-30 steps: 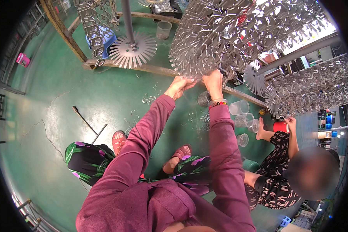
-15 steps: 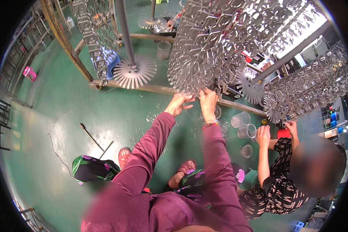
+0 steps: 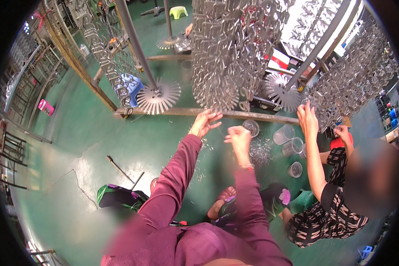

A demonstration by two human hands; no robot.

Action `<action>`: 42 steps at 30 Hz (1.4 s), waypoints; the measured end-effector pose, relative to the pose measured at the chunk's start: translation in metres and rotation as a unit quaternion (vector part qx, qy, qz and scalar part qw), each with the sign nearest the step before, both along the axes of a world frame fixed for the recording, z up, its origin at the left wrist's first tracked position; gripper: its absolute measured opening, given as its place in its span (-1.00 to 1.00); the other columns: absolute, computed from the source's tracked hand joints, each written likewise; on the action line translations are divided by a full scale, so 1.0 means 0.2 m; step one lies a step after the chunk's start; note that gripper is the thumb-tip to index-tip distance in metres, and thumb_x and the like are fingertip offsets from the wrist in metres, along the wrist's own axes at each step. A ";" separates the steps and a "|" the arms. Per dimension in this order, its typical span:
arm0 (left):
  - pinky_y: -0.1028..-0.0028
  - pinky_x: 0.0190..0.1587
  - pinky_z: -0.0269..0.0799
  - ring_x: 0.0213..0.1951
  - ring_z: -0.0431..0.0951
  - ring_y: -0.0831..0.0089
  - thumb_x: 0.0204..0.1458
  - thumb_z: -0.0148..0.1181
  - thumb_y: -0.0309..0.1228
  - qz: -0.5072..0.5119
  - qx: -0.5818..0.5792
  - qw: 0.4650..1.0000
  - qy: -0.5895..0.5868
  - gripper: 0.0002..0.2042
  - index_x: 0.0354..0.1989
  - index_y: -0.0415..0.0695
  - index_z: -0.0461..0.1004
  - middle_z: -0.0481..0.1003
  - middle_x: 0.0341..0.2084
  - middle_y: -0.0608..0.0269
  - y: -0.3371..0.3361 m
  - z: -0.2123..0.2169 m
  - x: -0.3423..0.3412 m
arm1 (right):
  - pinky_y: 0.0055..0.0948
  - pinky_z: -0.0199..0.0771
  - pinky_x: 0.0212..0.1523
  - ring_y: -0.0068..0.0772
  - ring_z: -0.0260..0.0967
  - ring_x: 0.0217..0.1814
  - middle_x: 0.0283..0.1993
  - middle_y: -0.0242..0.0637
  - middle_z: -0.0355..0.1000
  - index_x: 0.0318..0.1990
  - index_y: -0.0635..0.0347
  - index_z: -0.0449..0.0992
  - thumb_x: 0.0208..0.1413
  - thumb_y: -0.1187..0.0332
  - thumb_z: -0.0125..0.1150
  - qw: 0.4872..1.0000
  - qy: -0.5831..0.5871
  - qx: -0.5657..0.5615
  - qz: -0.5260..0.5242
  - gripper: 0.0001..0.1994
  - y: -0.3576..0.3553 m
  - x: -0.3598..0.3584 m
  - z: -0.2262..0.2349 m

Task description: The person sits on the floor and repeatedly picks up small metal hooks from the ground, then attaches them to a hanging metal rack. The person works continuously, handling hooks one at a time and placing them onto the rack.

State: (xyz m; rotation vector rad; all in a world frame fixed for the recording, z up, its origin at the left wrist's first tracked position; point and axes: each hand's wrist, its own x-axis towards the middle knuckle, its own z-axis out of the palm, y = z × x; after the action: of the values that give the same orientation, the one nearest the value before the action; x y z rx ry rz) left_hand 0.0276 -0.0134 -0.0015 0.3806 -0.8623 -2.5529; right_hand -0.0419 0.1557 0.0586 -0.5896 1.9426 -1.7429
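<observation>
Head view, nearest first: maroon sleeves (image 3: 175,173) up from the lower edge, above a red sandal (image 3: 226,193) on the green floor (image 3: 119,150). Past the cuffs, the right hand (image 3: 240,140), apart from the hanging metal, fingers curled inward; cannot tell whether pinching a small piece. Slightly farther, the left hand (image 3: 202,123), fingers loosely spread just under the lowest strands; cannot tell whether touching or gripping any. Right of these, a heap of loose metal pieces (image 3: 260,152) and clear tubs (image 3: 283,134). Beyond, by a wooden rail (image 3: 257,116), the hanging metal pieces (image 3: 219,57) in dense strands. Probably light and stiff singly, heavy and prone to swing together, smooth enough to slip; best taken at the bend of a bottom piece, between thumb and forefinger. Left of the strands, a slotted disc (image 3: 158,96) on a pole; farthest, a lime stool (image 3: 178,12).
</observation>
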 end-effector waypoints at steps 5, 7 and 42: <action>0.02 0.05 0.35 0.11 0.37 0.18 0.11 -0.07 -0.60 0.032 0.012 0.996 -0.086 -0.64 0.11 -0.26 0.18 0.34 0.06 -0.02 0.01 0.08 0.03 | -0.22 0.33 -0.36 -0.20 0.32 -0.46 -0.43 -0.17 0.35 -0.39 0.32 0.34 -0.01 0.42 0.26 0.941 0.304 0.009 -0.151 -0.80 0.11 -0.13 0.26; 0.05 0.07 0.33 0.10 0.38 0.20 0.13 -0.12 -0.61 0.019 0.015 0.994 -0.102 -0.62 0.15 -0.29 0.15 0.33 0.08 -0.01 0.05 0.12 0.01 | -0.17 0.30 -0.28 -0.05 0.31 -0.34 -0.31 -0.09 0.34 -0.34 0.30 0.31 -0.06 0.41 0.30 0.898 0.419 0.017 -0.136 -0.75 0.08 -0.22 0.36; 0.69 -0.45 0.42 -0.43 0.46 0.66 0.11 0.12 -0.37 0.079 -0.087 0.991 -0.063 -0.84 -0.24 -0.20 0.47 0.53 -0.41 0.33 0.38 0.60 -0.13 | -0.16 0.35 -0.21 -0.03 0.35 -0.19 -0.32 -0.11 0.40 -0.25 0.26 0.34 -0.01 0.55 0.13 0.850 0.523 0.054 -0.026 -0.84 0.02 -0.14 0.45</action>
State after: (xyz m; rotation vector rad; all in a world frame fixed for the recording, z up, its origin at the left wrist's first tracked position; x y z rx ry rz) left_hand 0.0025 0.0633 0.1191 0.5383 -1.0491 -2.3074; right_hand -0.0706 0.1591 0.1494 -1.7189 2.7072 -1.4026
